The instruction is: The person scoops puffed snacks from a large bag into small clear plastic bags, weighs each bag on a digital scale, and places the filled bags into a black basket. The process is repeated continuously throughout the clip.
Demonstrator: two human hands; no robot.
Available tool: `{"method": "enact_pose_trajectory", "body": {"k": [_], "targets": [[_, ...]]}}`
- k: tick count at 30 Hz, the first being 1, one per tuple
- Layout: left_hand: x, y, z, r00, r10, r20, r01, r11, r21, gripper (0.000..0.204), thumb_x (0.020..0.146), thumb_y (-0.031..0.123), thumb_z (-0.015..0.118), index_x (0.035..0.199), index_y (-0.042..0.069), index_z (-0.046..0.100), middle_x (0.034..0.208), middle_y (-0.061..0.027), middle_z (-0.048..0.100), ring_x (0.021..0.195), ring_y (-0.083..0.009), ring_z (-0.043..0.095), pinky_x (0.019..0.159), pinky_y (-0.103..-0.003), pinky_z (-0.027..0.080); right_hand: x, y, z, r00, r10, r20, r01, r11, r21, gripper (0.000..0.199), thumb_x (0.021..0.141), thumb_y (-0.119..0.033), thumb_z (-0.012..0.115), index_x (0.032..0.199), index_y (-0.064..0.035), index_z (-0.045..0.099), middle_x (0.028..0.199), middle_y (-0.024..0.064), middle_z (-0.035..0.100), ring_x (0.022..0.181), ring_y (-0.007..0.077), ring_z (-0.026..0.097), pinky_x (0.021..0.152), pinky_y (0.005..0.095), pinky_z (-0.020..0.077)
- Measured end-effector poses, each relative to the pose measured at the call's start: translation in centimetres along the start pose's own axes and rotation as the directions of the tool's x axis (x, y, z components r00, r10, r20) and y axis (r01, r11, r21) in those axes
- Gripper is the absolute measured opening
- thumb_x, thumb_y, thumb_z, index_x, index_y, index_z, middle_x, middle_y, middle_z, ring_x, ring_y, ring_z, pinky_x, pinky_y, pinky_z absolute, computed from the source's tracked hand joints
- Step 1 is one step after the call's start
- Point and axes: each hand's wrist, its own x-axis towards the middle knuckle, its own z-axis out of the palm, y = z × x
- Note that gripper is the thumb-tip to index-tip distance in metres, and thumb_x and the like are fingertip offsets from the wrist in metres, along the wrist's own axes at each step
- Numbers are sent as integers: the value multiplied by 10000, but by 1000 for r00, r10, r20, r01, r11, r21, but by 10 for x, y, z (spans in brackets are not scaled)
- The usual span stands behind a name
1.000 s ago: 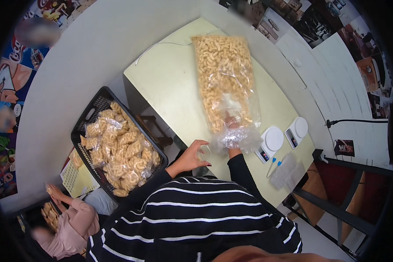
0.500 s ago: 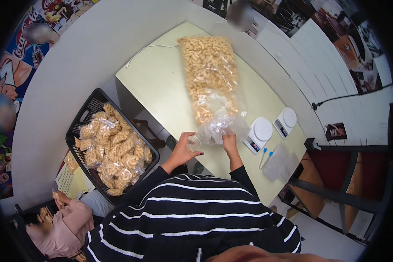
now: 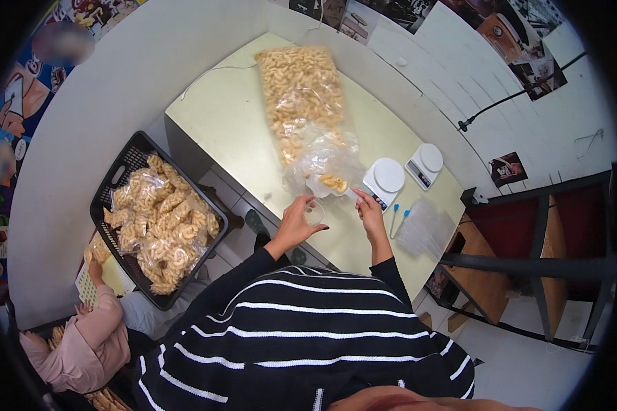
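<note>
My right hand (image 3: 371, 214) grips the handle of a white scoop (image 3: 352, 194), which carries several curly, pale-brown snack pieces (image 3: 333, 183). My left hand (image 3: 297, 223) curls its thumb and fingers around a clear, round-mouthed plastic thing (image 3: 315, 213); whether it is a cup or a small bag I cannot tell. It sits just nearer to me than the scoop. Beyond both hands, a large clear bag (image 3: 301, 89) full of the same snacks lies on the pale table (image 3: 219, 103). Its crumpled open mouth (image 3: 301, 175) is right by the scoop.
Two white kitchen scales (image 3: 388, 175) stand right of the bag. Close by lie blue-tipped sticks (image 3: 395, 216) and flat clear plastic bags (image 3: 425, 229). At left, a black crate (image 3: 163, 299) holds several filled snack bags (image 3: 164, 226). A seated person in pink (image 3: 92, 342) works lower left.
My right hand has drawn back from the big bag's mouth, bringing the loaded scoop into sight. My left hand still holds the clear thing. The whole view has shifted slightly.
</note>
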Motion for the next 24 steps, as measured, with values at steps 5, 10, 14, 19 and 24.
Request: {"method": "enact_pose_trajectory", "body": {"k": [5,10,14,19,24], "targets": [[14,-10,19,1000,-24,12,22,995,100,793,625,320,878,1241,38,469,1065,-125,601,1003,-313,595,840,-425,452,-12,-17,-36,998,-59,20,59,998,-5,286,979,-173,500,1207,-103,657,724,-71,478,606,25,362,543,171,295],[24,-6,26,1000,-23,1,22,990,143,804,615,321,881,1244,43,466,1080,-124,601,1015,-306,596,843,-420,453,-30,-67,-63,988,-110,111,130,972,-195,271,944,-152,505,1125,-76,692,747,-15,519,714,100,463,673,241,401],[28,-1,34,1000,-1,15,-1,987,160,827,603,327,885,1260,49,465,1141,-118,584,1070,-302,575,876,-433,432,-37,-88,-67,941,-269,205,332,854,-401,267,939,-149,497,1100,-84,700,819,64,616,802,192,588,732,328,461],[24,1,40,998,44,44,-50,988,144,827,596,338,884,1263,66,478,1206,-103,566,1151,-293,536,934,-451,377,-65,-141,-32,903,-329,276,412,484,-772,231,907,-133,521,1025,-70,710,920,130,660,917,327,625,794,417,498],[22,3,42,997,74,36,-76,995,68,819,584,326,895,1245,56,492,1184,-119,578,1130,-306,554,927,-439,407,-78,-165,-21,838,-417,351,485,276,-830,220,891,-113,521,988,-77,715,875,104,651,887,299,629,764,420,505]]}}
